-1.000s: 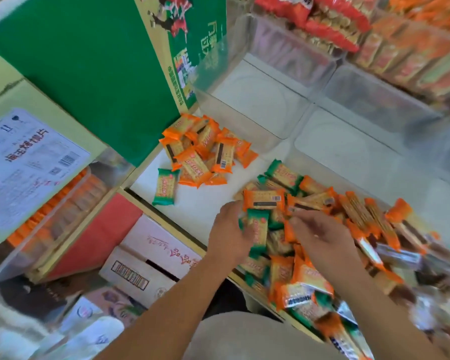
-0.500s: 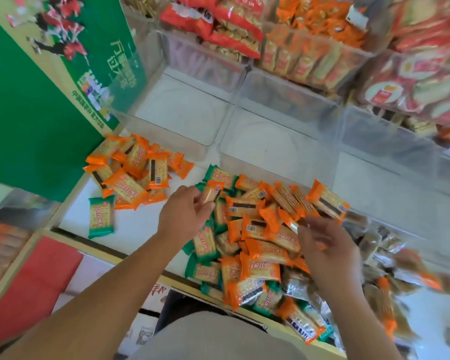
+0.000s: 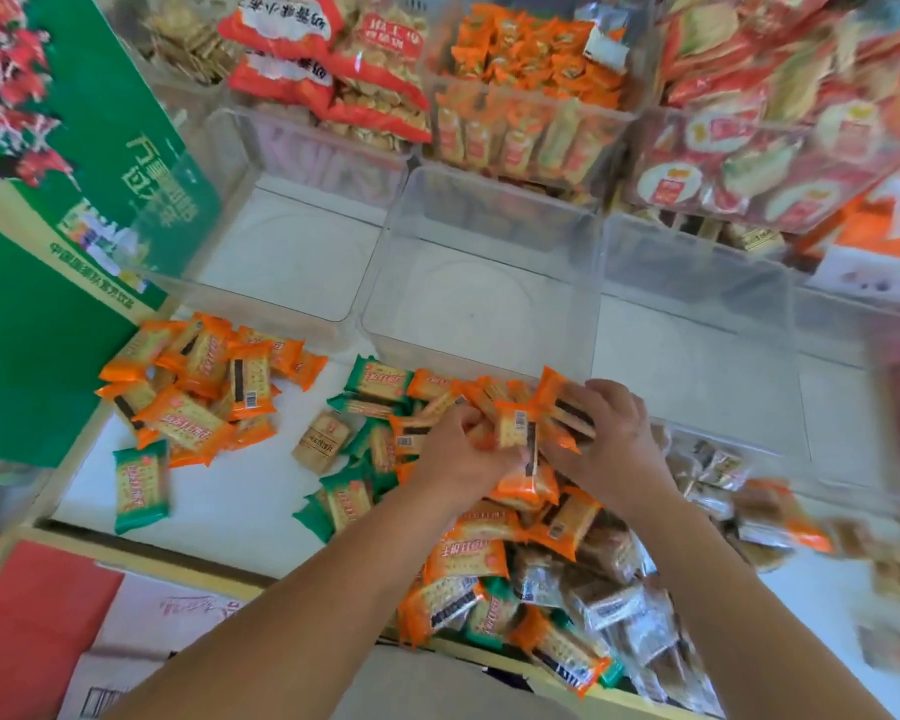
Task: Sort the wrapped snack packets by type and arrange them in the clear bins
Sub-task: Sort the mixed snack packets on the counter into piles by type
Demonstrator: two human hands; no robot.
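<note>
Orange packets [image 3: 513, 432] are clenched in left hand [image 3: 462, 455] and right hand [image 3: 613, 440] (greens [image 3: 348, 500] best excluded), bound for the ten o'clock pile [image 3: 198, 394].

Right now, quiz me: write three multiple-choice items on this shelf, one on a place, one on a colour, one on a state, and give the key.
1. The sorted orange heap lies:
A) left of the mixed pile, on the shelf
B) inside a clear bin
C) on top of the green carton

2. The lone packet near the shelf's front left corner is:
A) blue
B) green
C) purple

3. The left hand and right hand are:
A) lying flat on the shelf
B) lifting a bin
C) gripping orange packets

Key:
1 A, the heap sits apart, left of the pile.
2 B, its wrapper ends are green.
3 C, the fingers of both hands curl round orange wrappers.
</note>
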